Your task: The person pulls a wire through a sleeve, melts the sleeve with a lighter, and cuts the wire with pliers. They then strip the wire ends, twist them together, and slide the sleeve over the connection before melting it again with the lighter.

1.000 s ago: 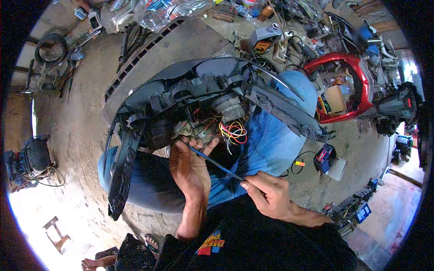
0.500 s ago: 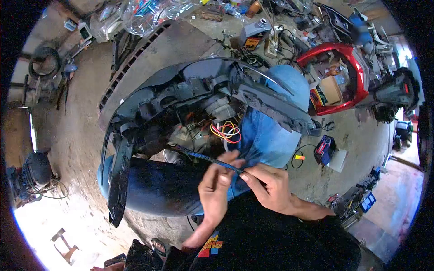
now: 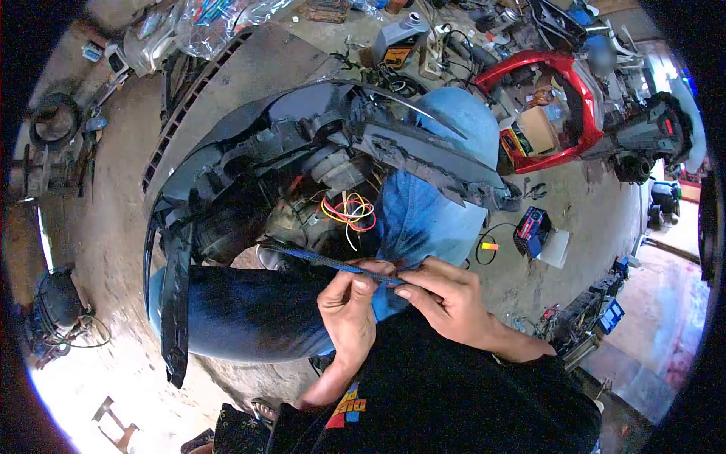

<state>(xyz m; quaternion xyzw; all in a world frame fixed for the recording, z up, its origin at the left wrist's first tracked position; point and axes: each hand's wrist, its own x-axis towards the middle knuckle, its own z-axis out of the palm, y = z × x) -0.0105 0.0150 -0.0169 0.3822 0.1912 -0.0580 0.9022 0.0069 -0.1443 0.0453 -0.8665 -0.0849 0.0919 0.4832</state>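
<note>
A blue-and-black braided cable sleeve runs from the dark housing on my lap toward my body. My left hand pinches it between thumb and fingers. Close beside it, my right hand grips the sleeve's near end. Across my legs rests a large black plastic vehicle part, curved and open in the middle, with its back structure facing me. Inside its opening lies a loose coil of red, yellow and white wires, apart from both hands. The sleeve's far end is lost among the dark parts.
A red plastic fairing lies at the right, with a cardboard box inside its curve. Beyond my knee stands a grey bottle. A blue-and-red box sits on the floor. Another person's sandalled foot shows at lower left.
My left hand has closed on the sleeve, where its fingers were blurred and looser before. The whole view has shifted, so the black part now appears farther left and slightly higher.
</note>
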